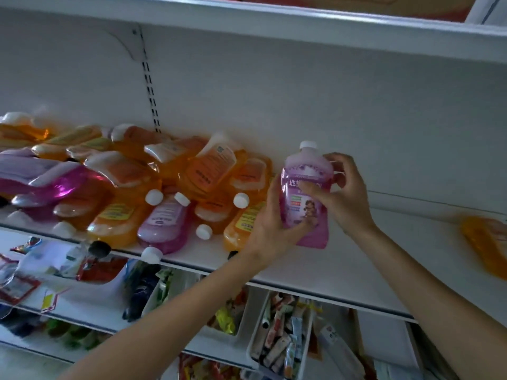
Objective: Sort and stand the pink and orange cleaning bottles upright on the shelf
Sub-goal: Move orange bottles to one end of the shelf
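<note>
The pink bottle (304, 193) stands upright on the white shelf (343, 270), white cap up, its label facing the camera, roughly midway between the back panel and the front edge. Both hands hold it: the left hand (270, 223) wraps the bottle's lower left side from below, and the right hand (340, 193) closes on its upper right, with the fingers (312, 192) pressed across the label. Whether its base bears fully on the shelf cannot be told, since the left hand covers part of the bottom.

Just to the left lies the heap of orange bottles (208, 171), tipped over and stacked on one another, with a few pink ones among them (one pink lying bottle (167, 223) points its cap away from the front edge). Several of these reach to the shelf's front lip, and one white cap (151, 255) hangs over it.

To the right of the held bottle the shelf is bare and open as far as a single orange bottle (485, 245) lying flat near the right border of the view. Behind the held bottle there is free shelf up to the back panel (301, 91). Below, a lower shelf holds mixed packets and a white bin (279, 338).
</note>
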Tool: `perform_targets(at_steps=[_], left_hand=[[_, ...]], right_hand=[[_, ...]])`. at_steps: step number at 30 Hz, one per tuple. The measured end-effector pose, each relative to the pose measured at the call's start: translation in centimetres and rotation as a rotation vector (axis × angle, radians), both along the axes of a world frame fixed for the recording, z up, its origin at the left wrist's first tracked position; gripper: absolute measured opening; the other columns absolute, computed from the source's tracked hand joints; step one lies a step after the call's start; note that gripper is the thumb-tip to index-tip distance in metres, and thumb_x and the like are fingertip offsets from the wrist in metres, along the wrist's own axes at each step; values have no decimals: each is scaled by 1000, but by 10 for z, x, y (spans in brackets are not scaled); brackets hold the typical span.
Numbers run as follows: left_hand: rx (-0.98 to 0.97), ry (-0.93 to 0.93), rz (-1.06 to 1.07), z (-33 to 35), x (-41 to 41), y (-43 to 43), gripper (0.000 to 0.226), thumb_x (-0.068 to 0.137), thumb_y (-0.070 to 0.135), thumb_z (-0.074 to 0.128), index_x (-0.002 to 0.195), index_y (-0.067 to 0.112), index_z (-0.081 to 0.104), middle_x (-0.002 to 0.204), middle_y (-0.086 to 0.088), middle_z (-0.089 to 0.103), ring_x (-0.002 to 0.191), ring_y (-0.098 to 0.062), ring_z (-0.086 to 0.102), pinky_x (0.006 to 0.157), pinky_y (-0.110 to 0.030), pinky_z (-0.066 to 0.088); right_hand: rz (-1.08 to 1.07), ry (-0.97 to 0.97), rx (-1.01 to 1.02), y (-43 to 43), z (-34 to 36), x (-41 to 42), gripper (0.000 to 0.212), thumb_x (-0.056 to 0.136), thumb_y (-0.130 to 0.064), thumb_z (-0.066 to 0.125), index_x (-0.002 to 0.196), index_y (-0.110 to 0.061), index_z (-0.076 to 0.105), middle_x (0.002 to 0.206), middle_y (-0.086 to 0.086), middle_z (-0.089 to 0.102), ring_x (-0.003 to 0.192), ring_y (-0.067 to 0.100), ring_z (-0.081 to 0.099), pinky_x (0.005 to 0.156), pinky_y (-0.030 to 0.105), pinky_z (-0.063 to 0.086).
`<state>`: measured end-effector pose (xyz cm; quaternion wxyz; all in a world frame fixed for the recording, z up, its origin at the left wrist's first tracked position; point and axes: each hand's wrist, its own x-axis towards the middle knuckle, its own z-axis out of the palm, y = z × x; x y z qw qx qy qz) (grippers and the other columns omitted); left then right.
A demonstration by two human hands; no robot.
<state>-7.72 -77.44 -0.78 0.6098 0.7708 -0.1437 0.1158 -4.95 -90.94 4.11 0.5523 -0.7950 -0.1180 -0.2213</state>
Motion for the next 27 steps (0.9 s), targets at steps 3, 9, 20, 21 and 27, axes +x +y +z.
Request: perform_targets(at_steps=[3, 9, 20, 21, 27], left_hand=[[3, -84, -23, 14, -4, 44, 88, 76, 25, 73, 137, 37, 11, 113, 17, 53, 99, 8, 57, 77, -10, 48], [13, -190, 153, 31, -18, 162, 85, 74, 34, 71, 139, 32, 15, 122, 7, 54, 105, 3, 57, 81, -13, 50], [21, -159, 621, 32, -61, 363, 85, 58, 58, 70, 132, 34, 35, 109, 11, 59, 97, -8, 63, 81, -41, 55], [17, -144, 654, 29, -65, 376, 86, 59, 59, 69, 133, 32, 35, 110, 10, 58, 98, -5, 62, 82, -39, 55], [-48, -92, 761, 19, -69, 462, 75, 74, 40, 73, 137, 30, 33, 104, 19, 57, 92, 2, 61, 86, -40, 53]], right_hand=[[-9, -74, 32, 44, 12, -1, 57, 56, -41, 81, 103, -33, 51, 102, -14, 58, 79, -6, 56, 67, 9, 43], [163, -72, 11, 161, 23, 2, 59, 70, -41, 78, 117, -32, 44, 111, -14, 55, 94, -6, 58, 72, 12, 50], [664, 22, -149, 369, 35, 10, 68, 74, -28, 78, 129, -22, 39, 117, -8, 52, 93, 6, 61, 74, 27, 57], [702, 37, -166, 387, 37, 10, 71, 73, -29, 78, 131, -22, 38, 115, -11, 52, 92, 4, 61, 74, 24, 56], [795, 35, -272, 501, 38, 20, 83, 62, -35, 86, 131, -20, 41, 117, -5, 58, 103, 10, 59, 90, 26, 49]])
